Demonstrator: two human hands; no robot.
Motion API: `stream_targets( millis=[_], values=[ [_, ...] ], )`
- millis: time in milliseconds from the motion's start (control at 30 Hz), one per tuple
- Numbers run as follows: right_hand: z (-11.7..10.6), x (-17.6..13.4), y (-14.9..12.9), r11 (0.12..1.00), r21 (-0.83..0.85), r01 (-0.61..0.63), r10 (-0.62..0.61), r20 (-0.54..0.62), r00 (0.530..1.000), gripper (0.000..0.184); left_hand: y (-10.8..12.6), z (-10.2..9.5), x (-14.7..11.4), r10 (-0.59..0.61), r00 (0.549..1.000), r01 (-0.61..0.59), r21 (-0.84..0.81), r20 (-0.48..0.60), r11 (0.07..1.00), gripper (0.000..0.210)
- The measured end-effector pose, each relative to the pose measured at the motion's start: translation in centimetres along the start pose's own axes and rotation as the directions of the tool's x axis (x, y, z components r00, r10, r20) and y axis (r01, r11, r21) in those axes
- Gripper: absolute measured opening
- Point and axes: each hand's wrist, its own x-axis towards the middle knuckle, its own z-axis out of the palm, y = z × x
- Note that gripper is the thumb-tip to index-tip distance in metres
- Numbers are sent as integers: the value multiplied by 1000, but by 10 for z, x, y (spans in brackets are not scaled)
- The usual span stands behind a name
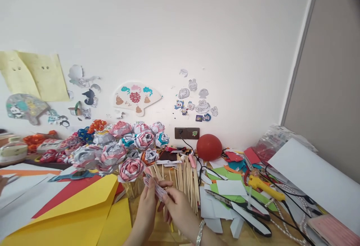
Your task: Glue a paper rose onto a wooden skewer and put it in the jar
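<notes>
A small folded piece of pale pink and white paper (pixel 159 191) is pinched between my two hands above the wooden table. My left hand (pixel 149 198) grips its upper left end, with the fingers closed. My right hand (pixel 177 205) holds its lower right end between thumb and fingers, and a silver bracelet circles that wrist. Just behind and left stands a bunch of paper roses (pixel 131 169) in white, pink, blue and orange. Thin wooden sticks (pixel 187 178) lie beyond my right hand. Exactly how the paper is folded is hard to make out.
Yellow paper sheets (pixel 84 216) spread at left, where part of another person's hand (pixel 2 182) shows. At right are scissors (pixel 225 201), a yellow glue gun (pixel 266 188) with cables, paper scraps and a white sheet (pixel 315 178). A red balloon (pixel 209 147) rests by the wall.
</notes>
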Motion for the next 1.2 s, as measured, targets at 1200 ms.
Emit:
stream_targets(
  millis=[1200],
  values=[
    [26, -18, 2, 719, -694, -22, -16, -48, 999, 27, -32, -11, 15, -115, 989, 102, -136, -89, 985, 22]
  ],
)
